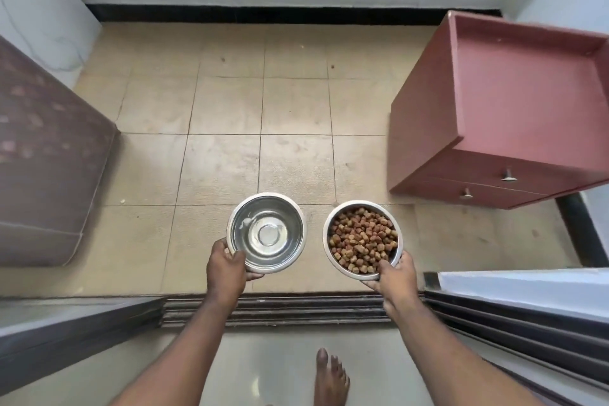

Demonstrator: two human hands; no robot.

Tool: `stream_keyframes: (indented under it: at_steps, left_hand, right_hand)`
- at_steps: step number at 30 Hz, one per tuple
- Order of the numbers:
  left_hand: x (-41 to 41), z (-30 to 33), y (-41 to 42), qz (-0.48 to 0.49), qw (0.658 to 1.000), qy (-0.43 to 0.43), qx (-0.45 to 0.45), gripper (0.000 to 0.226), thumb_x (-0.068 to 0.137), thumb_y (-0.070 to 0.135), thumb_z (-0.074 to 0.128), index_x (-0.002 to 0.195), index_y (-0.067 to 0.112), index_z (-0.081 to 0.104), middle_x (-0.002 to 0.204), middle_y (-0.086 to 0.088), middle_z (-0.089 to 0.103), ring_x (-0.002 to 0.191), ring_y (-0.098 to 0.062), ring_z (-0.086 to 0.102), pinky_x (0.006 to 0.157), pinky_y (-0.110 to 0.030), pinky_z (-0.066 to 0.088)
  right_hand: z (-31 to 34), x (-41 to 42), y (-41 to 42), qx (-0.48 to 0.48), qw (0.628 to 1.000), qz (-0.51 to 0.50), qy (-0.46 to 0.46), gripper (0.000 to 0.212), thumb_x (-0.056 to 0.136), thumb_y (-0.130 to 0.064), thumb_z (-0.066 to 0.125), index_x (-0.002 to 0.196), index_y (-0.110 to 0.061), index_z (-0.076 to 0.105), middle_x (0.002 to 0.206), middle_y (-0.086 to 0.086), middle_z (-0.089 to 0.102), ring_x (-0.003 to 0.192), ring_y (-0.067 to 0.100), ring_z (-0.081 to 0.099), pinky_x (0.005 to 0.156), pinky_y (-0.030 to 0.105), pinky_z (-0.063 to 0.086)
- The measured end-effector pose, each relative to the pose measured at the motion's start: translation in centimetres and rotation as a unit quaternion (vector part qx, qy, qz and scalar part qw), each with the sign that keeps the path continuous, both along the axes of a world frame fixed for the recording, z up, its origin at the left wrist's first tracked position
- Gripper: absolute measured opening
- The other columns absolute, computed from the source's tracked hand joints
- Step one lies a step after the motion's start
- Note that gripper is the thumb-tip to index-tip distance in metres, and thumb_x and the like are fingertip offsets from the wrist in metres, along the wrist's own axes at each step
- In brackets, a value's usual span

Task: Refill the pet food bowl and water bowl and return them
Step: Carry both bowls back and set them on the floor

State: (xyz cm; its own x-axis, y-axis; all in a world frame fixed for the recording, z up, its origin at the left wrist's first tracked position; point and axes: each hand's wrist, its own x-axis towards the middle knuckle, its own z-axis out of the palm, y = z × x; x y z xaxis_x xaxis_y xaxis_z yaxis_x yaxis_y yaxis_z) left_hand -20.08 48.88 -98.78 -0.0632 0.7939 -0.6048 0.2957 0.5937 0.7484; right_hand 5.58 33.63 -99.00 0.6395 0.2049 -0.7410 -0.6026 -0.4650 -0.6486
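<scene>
Centre of frame: two steel bowls held side by side, apart, above a tiled floor (227, 109). The left hand (227, 265) grips the water bowl (265, 232) at its lower-left rim, thumb hooked over the edge into the bowl, fingers curled beneath. The bowl extends up and right from the grip and holds clear water. The right hand (393, 274) grips the food bowl (361, 240) at its lower-right rim, thumb inside against the kibble (361, 237), fingers under the base. This bowl extends up and left from the grip and is filled with kibble. A red cabinet (514, 102) stands upper right. A door track (273, 308) crosses below the hands. A bare foot (331, 379) shows at bottom centre.
</scene>
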Motion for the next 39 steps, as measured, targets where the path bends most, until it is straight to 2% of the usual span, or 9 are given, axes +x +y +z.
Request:
stream_keyframes:
  at_steps: [7, 12, 17, 22, 30, 34, 36, 38, 39]
  left_hand:
    - [1.5, -13.7, 0.2, 0.030, 0.999, -0.010, -0.023, 0.036, 0.101, -0.008, 0.046, 0.133, 0.009, 0.045, 0.111, -0.022, 0.059, 0.079, -0.036, 0.070, 0.049, -0.037, 0.063]
    - [2.5, -20.5, 0.6, 0.047, 0.998, -0.018, -0.048, 0.041, 0.101, -0.005, 0.050, 0.139, 0.011, 0.044, 0.108, -0.018, 0.062, 0.093, -0.041, 0.073, 0.058, -0.044, 0.065]
    - [2.5, -25.1, 1.4, 0.040, 0.998, -0.004, -0.041, 0.034, 0.102, -0.003, 0.050, 0.128, 0.019, 0.047, 0.109, -0.017, 0.066, 0.091, -0.037, 0.075, 0.064, -0.046, 0.066]
    - [2.2, -28.4, 2.0, 0.035, 0.998, 0.012, -0.044, 0.035, 0.103, -0.001, 0.051, 0.133, 0.016, 0.047, 0.113, -0.018, 0.067, 0.091, -0.035, 0.076, 0.068, -0.047, 0.066]
    - [2.4, -30.4, 2.0, 0.033, 0.998, 0.000, -0.044, 0.030, 0.105, 0.002, 0.049, 0.130, 0.018, 0.047, 0.118, -0.019, 0.066, 0.090, -0.035, 0.075, 0.062, -0.036, 0.064]
    - [2.7, -29.7, 2.0, 0.024, 0.996, -0.015, -0.086, 0.035, 0.109, 0.012, 0.042, 0.142, 0.024, 0.039, 0.130, -0.019, 0.061, 0.098, -0.034, 0.073, 0.076, -0.044, 0.064]
    - [2.9, -28.4, 2.0, -0.021, 0.995, 0.058, -0.078, 0.048, 0.109, 0.032, 0.043, 0.154, 0.028, 0.026, 0.148, -0.019, 0.051, 0.120, -0.039, 0.063, 0.093, -0.053, 0.058]
    - [3.2, -26.0, 1.9, -0.093, 0.984, 0.149, -0.036, 0.070, 0.105, 0.050, 0.043, 0.162, 0.028, 0.009, 0.168, -0.016, 0.024, 0.145, -0.042, 0.039, 0.116, -0.056, 0.039]
    - [3.5, -24.3, 1.7, -0.133, 0.975, 0.176, -0.011, 0.075, 0.103, 0.056, 0.042, 0.163, 0.029, 0.005, 0.172, -0.013, 0.010, 0.152, -0.041, 0.027, 0.121, -0.055, 0.032]
  right_hand:
    - [-12.4, 1.2, 2.3, 0.002, 1.000, -0.002, 0.016, 0.048, 0.097, 0.013, 0.049, 0.133, -0.019, 0.053, 0.125, 0.010, 0.066, 0.106, 0.035, 0.070, 0.068, 0.051, 0.065]
    - [-19.7, 1.4, 3.1, -0.004, 1.000, 0.007, 0.030, 0.053, 0.094, 0.017, 0.049, 0.133, -0.019, 0.053, 0.123, 0.009, 0.066, 0.103, 0.035, 0.071, 0.066, 0.049, 0.065]
    - [-24.8, 1.3, 3.4, -0.003, 0.999, 0.005, 0.048, 0.058, 0.092, 0.019, 0.051, 0.136, -0.019, 0.049, 0.125, 0.011, 0.066, 0.103, 0.035, 0.071, 0.066, 0.047, 0.064]
    - [-27.7, 1.5, 3.9, 0.006, 0.999, 0.003, 0.051, 0.059, 0.092, 0.019, 0.051, 0.138, -0.017, 0.049, 0.126, 0.012, 0.066, 0.103, 0.033, 0.072, 0.067, 0.046, 0.065]
    - [-30.1, 1.5, 4.1, -0.013, 0.999, 0.029, 0.038, 0.065, 0.090, 0.020, 0.052, 0.138, -0.024, 0.046, 0.129, 0.008, 0.062, 0.110, 0.031, 0.067, 0.070, 0.046, 0.065]
    - [-29.2, 1.4, 3.8, -0.067, 0.992, 0.107, 0.005, 0.060, 0.094, 0.011, 0.053, 0.140, -0.026, 0.043, 0.128, 0.007, 0.061, 0.111, 0.026, 0.062, 0.074, 0.038, 0.063]
    - [-27.3, 1.7, 3.9, -0.140, 0.964, 0.212, -0.077, 0.055, 0.099, -0.001, 0.053, 0.147, -0.021, 0.035, 0.141, 0.013, 0.055, 0.116, 0.030, 0.059, 0.091, 0.043, 0.058]
    - [-25.0, 1.8, 4.2, -0.197, 0.912, 0.319, -0.166, 0.065, 0.104, -0.017, 0.053, 0.160, -0.014, 0.019, 0.166, 0.012, 0.029, 0.139, 0.035, 0.046, 0.114, 0.046, 0.041]
    - [-23.4, 1.7, 4.3, -0.201, 0.888, 0.360, -0.203, 0.072, 0.106, -0.027, 0.052, 0.163, -0.012, 0.011, 0.171, 0.008, 0.015, 0.149, 0.034, 0.034, 0.120, 0.043, 0.032]
